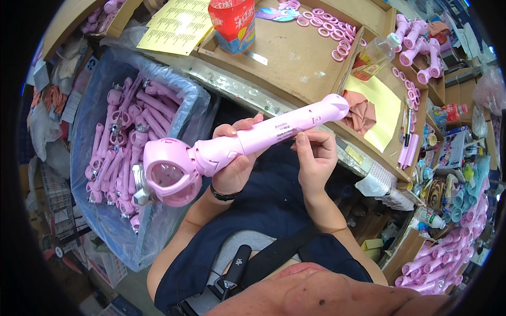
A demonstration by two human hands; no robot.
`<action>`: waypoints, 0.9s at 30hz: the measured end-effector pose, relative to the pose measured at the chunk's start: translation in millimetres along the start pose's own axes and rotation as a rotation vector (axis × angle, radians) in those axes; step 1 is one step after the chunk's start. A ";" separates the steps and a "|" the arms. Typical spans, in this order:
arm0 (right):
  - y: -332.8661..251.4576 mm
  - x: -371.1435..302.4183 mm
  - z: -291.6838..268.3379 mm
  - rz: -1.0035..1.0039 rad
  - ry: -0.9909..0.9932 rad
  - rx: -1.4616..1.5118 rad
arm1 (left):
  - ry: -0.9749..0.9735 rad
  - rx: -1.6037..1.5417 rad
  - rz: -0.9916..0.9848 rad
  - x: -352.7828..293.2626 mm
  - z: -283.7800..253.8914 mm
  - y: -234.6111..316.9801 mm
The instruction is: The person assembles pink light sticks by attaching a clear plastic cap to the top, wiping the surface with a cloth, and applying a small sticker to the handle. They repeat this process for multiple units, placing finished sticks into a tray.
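Observation:
A pink plastic toy wand [276, 126] lies slantwise across the middle of the head view, its rounded openwork head low at the left and its handle end up at the right. My left hand [233, 171] is wrapped round the shaft near the head, thumb in front and fingers behind. Small dark print marks the handle. Just below that print, my right hand [318, 158] has thumb and forefinger pinched together against the wand's lower edge. Whatever sits between those fingertips is too small to make out.
At the left, a bin lined with blue plastic [184, 113] holds many pink wands. Ahead, a cardboard tray [295, 63] contains pink rings [341, 50] and a red cup [232, 26]. A brown cloth [360, 113] lies on yellow paper. More pink parts [437, 263] are piled at lower right.

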State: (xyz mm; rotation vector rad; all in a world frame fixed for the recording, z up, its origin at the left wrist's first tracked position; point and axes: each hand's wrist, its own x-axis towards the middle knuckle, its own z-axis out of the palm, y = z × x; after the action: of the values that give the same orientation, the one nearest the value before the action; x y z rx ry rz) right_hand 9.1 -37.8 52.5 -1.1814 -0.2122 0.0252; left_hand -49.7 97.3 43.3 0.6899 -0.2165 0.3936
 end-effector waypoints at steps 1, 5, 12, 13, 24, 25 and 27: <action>1.7 0.8 -1.3 -0.010 -0.004 -0.043 | -0.021 0.041 0.023 -0.7 -0.7 -0.1; 10.5 10.0 -11.8 -0.033 0.013 -0.214 | -0.070 0.180 0.069 -3.9 -3.0 0.5; -20.2 47.1 -52.5 -0.626 -0.029 -0.940 | -0.212 0.369 0.100 16.7 -13.8 39.5; -27.3 49.2 -55.1 -0.520 -0.294 -0.957 | -0.232 0.367 0.057 25.1 -13.8 47.3; 3.8 30.4 -15.7 -0.242 -0.231 -0.657 | 0.084 1.687 0.577 63.2 -1.1 62.3; 8.5 27.9 -12.6 -0.265 -0.158 -0.690 | 0.054 1.697 0.442 59.2 -2.0 58.2; 15.8 20.0 -6.3 -0.265 -0.059 -0.750 | 0.036 1.662 0.342 52.9 -1.8 42.8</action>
State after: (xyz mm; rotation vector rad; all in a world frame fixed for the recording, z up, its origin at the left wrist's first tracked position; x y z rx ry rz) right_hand 31.3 -34.9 38.8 -1.8897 -0.4528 -0.2741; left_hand -19.8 143.3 83.5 2.2891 0.0911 0.9087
